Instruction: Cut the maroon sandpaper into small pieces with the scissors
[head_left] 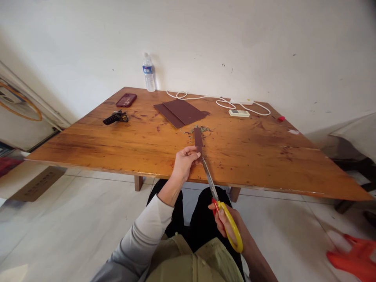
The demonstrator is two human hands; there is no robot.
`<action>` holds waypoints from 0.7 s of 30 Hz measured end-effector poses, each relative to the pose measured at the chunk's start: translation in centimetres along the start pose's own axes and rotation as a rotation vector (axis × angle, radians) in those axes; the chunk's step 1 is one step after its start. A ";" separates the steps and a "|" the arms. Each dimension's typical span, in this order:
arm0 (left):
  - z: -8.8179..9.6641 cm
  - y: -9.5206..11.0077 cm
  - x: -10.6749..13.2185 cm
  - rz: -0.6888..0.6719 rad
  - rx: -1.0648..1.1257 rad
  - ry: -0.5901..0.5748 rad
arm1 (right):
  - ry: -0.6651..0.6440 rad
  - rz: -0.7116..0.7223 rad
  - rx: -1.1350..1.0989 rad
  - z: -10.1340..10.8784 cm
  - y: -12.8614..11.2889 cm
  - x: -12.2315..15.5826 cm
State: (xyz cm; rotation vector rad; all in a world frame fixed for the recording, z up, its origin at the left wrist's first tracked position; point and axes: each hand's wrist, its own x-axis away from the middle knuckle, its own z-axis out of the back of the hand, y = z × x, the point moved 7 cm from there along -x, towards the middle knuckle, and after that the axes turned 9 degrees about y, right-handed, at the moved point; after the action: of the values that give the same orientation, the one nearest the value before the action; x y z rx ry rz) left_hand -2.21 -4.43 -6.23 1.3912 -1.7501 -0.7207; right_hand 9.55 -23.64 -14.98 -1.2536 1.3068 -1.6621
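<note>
My left hand (185,158) pinches a narrow dark-brown strip (198,137), which looks like paper or thin card, over the table's front part. In my right hand (227,223) are scissors (210,178) with yellow and red handles, fingers wrapped through the loops. Their blades point away from me, and the tips reach the strip's near end beside my left fingers. Whether the blades touch the strip I cannot tell. Beyond the strip lies a small heap of greenish scraps (205,129). Larger dark-brown sheets (185,111) lie overlapped behind the heap.
On the wooden table (264,156) are a phone (126,100), keys on a dark holder (116,117), a plastic bottle (149,72), a white cable (202,96) and a pale remote-like device (239,113). A red bag (354,254) lies on the floor at right.
</note>
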 end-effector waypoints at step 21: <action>0.0 -0.1 0.0 -0.015 -0.021 -0.010 | 0.033 -0.075 0.022 1.7 -2.6 0.1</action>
State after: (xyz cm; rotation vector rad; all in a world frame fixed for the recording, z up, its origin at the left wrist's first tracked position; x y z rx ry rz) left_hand -2.19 -4.45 -6.32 1.3901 -1.7369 -0.7533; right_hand 11.32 -23.54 -12.44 -1.2808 1.2716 -1.7516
